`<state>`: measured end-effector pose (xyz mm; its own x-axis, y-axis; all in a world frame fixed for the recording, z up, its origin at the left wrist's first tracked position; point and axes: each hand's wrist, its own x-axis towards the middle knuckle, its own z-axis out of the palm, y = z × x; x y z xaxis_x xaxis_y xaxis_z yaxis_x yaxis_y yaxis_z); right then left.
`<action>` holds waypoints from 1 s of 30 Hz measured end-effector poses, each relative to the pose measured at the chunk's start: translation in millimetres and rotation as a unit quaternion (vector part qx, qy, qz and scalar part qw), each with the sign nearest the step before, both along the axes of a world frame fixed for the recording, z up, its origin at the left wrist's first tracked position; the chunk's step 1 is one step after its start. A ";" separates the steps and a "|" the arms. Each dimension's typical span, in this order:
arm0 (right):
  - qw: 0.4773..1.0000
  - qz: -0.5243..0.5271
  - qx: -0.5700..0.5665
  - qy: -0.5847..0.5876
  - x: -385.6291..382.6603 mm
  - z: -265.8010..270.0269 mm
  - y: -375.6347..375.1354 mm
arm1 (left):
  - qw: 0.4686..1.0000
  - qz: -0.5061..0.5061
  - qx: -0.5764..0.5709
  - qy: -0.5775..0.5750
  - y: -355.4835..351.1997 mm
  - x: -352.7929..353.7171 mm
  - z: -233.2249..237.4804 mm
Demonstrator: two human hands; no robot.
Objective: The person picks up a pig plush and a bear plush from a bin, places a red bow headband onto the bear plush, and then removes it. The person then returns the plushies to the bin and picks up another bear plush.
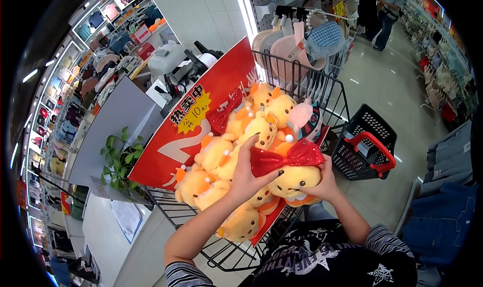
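A yellow plush toy [297, 182] with a sequined red bow [288, 156] on its head is in front of me, at the near right end of a heap of similar toys. My right hand [326, 182] grips its right side, the thumb pressed on the face and the other fingers behind it. My left hand [245, 172] is at the left end of the bow, thumb and index finger spread wide, the thumb tip by the toy's head. Several more yellow plush toys [214, 153] lie close beyond my left hand. Another red bow [225, 112] rests against the sign behind them.
The toys fill a black wire cart [338, 88] with a red sign board [166, 153] along its left side. A black shopping basket [365, 141] with a red handle stands on the right. Left are a potted plant [121, 156] and white counter [100, 226]. Another person [388, 15] stands far off.
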<state>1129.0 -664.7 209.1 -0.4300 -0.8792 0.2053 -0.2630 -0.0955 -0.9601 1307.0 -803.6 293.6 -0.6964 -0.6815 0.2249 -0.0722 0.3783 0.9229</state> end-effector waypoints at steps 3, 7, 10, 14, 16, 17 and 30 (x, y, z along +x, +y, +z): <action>0.999 0.020 -0.027 -0.007 5.2 2.8 -1.9 | 0.969 -0.008 -0.235 -0.076 -6.2 2.8 8.6; 0.994 -0.020 -0.079 -0.076 5.8 -0.3 -5.0 | 0.975 -0.038 -0.189 -0.115 -10.6 5.3 0.3; 0.993 -0.019 -0.060 -0.097 2.2 -0.3 -2.1 | 0.976 -0.078 -0.165 -0.121 -10.6 6.8 -0.1; 0.986 -0.029 -0.086 -0.142 4.1 4.7 -4.3 | 0.974 -0.128 -0.157 -0.103 -10.1 7.7 4.9; 0.988 -0.047 -0.073 -0.126 -0.6 -4.1 -5.0 | 0.970 -0.144 -0.165 -0.100 -9.1 7.8 7.5; 0.990 -0.064 -0.061 -0.109 -3.3 -6.6 -4.8 | 0.967 -0.151 -0.178 -0.099 -8.3 7.3 8.6; 0.981 0.021 -0.090 -0.172 4.8 -0.4 3.0 | 0.976 -0.053 -0.190 -0.088 -6.6 7.5 9.5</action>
